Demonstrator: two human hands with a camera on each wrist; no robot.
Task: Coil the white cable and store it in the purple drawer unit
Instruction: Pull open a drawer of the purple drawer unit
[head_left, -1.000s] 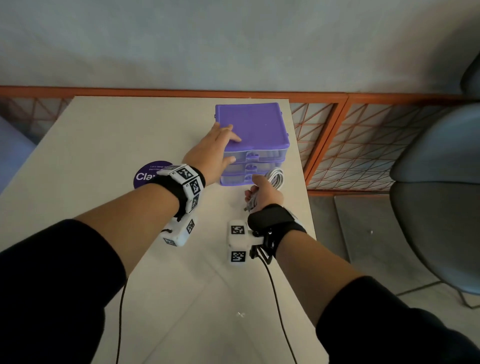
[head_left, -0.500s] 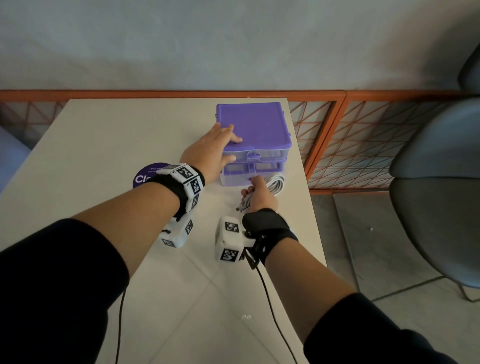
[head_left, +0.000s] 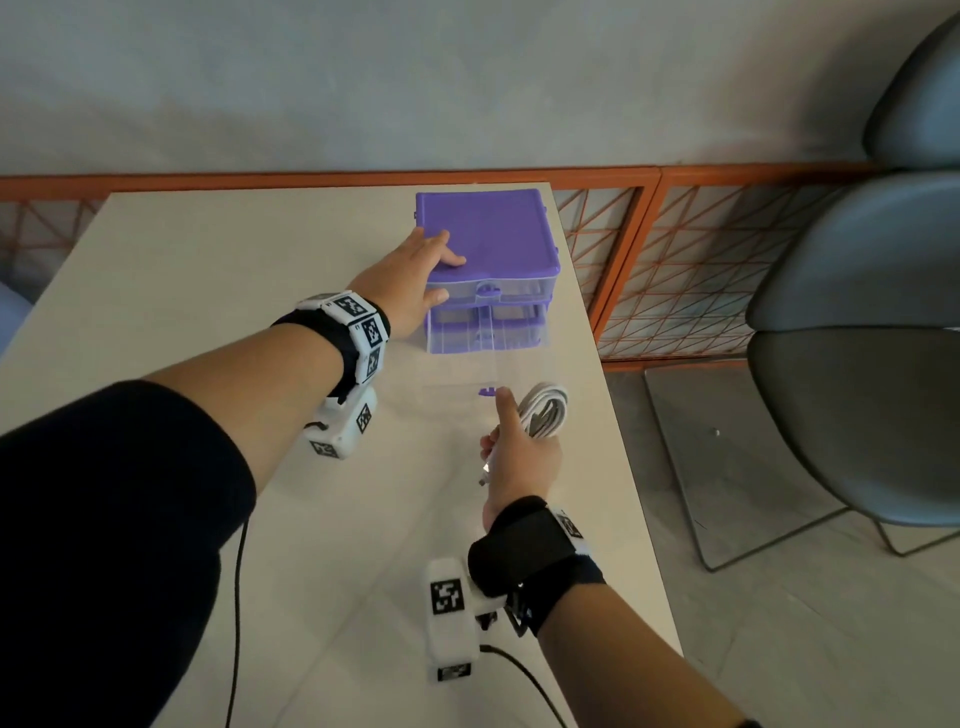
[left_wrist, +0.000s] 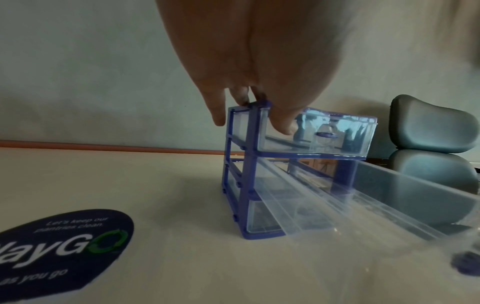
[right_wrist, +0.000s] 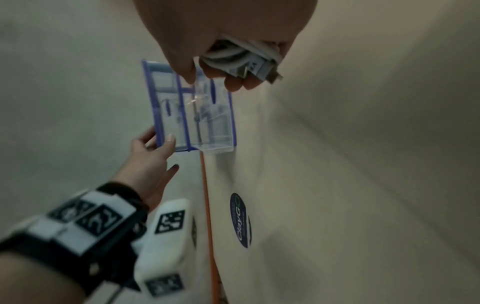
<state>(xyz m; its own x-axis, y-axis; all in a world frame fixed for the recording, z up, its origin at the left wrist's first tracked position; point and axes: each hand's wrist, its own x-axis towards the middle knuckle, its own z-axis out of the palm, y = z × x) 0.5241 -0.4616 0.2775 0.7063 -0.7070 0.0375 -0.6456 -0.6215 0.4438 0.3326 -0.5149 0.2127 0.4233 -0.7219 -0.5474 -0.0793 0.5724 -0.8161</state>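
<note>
The right hand (head_left: 521, 457) has its grip curled round the white cable (head_left: 545, 411), which sits as a tight coil in the palm with its connector ends projecting past the fingers (right_wrist: 235, 83) in the right wrist view; the forefinger reaches forward to the small purple handle (head_left: 488, 391) of a clear drawer (head_left: 462, 371), which stands pulled far out toward the person from the middle level of the purple drawer unit (head_left: 485, 231); the coiled cable is thus outside the unit, just in front of it and at the right of the drawn-out drawer's front edge. The left hand (head_left: 410, 283) has its grip spread over the unit's near left corner, fingers flat on the purple top and thumb against the front of the top drawer, which is closed. The unit stands on the pale bench (head_left: 208, 249), near its far right corner; a round dark sticker (left_wrist: 59, 251) with white lettering lies on the bench to the left of the unit; grey chairs (head_left: 857, 338) stand on the floor to the right of the unit, beyond the bench edge.
</note>
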